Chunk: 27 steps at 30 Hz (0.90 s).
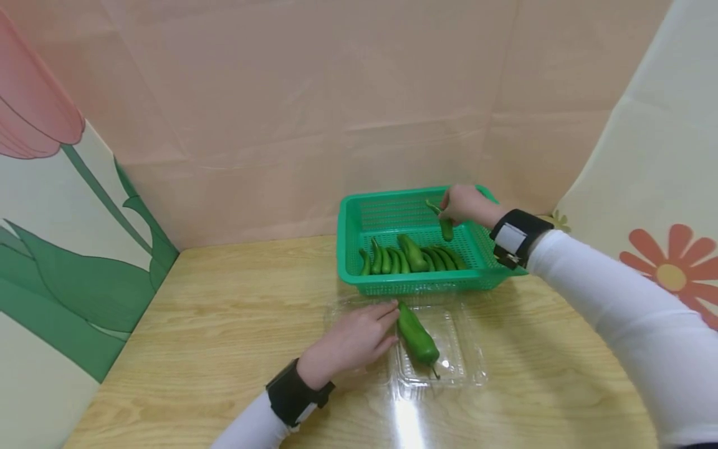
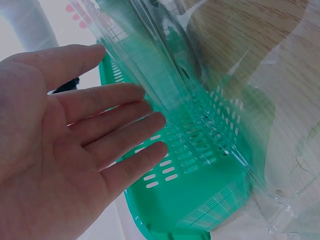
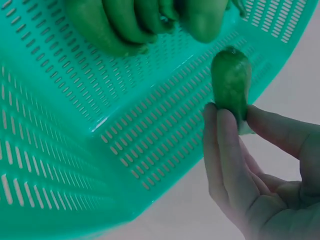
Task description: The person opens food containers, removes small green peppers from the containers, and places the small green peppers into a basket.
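My right hand (image 1: 468,204) pinches a small green pepper (image 3: 231,80) between thumb and fingers, over the right side of a green plastic basket (image 1: 350,206). Several more green peppers (image 1: 412,254) lie in a row along the basket's front side. In front of the basket stands a clear plastic container (image 1: 451,333). One large green pepper (image 1: 417,337) lies in it, slanted, its stem toward me. My left hand (image 1: 359,333) is over the container's left part, fingertips right at the large pepper. The left wrist view shows its fingers extended and relaxed, beside the clear plastic.
The wooden table (image 1: 224,324) extends left and right of the container. A pinkish cloth backdrop (image 1: 291,125) rises behind the basket. Flower-patterned panels stand at the left (image 1: 67,249) and right (image 1: 628,187).
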Each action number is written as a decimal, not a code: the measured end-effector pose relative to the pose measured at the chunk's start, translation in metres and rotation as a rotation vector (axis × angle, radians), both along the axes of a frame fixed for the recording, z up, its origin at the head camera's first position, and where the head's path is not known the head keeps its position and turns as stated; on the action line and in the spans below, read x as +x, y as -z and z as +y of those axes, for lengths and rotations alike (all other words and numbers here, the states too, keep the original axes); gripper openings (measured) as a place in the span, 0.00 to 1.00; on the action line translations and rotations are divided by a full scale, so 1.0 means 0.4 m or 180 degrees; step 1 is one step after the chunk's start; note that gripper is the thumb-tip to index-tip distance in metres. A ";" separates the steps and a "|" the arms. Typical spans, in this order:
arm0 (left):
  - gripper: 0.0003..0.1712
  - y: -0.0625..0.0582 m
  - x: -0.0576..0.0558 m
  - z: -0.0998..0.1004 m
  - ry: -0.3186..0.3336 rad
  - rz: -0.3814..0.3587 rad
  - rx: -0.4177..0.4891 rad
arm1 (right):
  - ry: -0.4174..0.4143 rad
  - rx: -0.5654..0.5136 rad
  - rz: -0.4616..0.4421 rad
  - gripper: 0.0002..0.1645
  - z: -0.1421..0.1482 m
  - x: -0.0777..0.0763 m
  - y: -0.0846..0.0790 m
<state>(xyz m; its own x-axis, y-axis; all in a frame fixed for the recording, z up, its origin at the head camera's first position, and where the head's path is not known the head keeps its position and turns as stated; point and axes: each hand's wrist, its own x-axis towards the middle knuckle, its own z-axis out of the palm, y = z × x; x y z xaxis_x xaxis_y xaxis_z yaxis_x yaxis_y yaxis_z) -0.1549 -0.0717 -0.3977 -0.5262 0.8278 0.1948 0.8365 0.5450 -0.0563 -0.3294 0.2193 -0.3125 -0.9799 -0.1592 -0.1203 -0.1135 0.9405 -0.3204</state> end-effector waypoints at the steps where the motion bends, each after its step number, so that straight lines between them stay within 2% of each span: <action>1: 0.29 0.001 -0.001 0.000 0.0005 0.0008 0.0000 | -0.0012 0.0018 -0.0053 0.19 -0.001 -0.003 0.002; 5: 0.29 -0.001 0.000 0.002 0.0026 0.0058 0.0003 | -0.0017 0.0116 -0.0186 0.11 0.001 -0.017 0.017; 10: 0.29 -0.002 0.002 0.002 0.0030 0.0056 -0.0018 | 0.0041 0.0471 -0.0520 0.20 -0.003 -0.039 0.029; 13: 0.29 -0.001 0.002 0.002 0.0033 0.0060 -0.0018 | 0.0190 0.0647 -0.0750 0.20 -0.008 -0.051 0.031; 18: 0.29 0.001 0.002 0.005 0.0041 0.0057 -0.0003 | 0.0399 0.0531 -0.1033 0.17 -0.001 -0.061 0.044; 21: 0.29 0.002 0.003 0.006 0.0055 0.0061 0.0005 | 0.0322 0.0608 -0.1142 0.14 0.013 -0.065 0.058; 27: 0.29 0.003 0.004 0.006 0.0061 0.0068 0.0018 | 0.0157 0.0953 -0.1390 0.13 0.032 -0.083 0.082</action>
